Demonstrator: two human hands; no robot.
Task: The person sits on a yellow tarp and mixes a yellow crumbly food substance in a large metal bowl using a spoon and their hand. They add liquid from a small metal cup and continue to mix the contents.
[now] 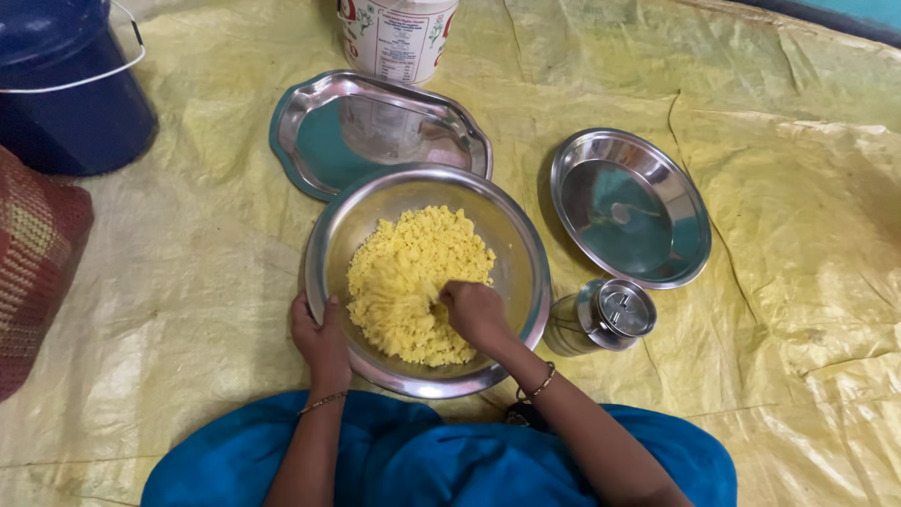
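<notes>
A large steel bowl [526, 253] sits on the yellow sheet in front of me, holding crumbly yellow dough [413, 272]. My left hand [319, 340] grips the bowl's near left rim. My right hand [474, 312] is inside the bowl, fingers curled and pressed into the right side of the dough. Thin bangles circle both wrists. My blue-clad knees fill the bottom of the view.
A scalloped steel tray [375, 127] lies just behind the bowl, with a white printed tub [399, 38] beyond it. A round steel plate [629, 207] and a small lidded steel pot [605, 317] are to the right. A dark blue bucket [66, 89] and a woven red cushion [33, 263] stand at left.
</notes>
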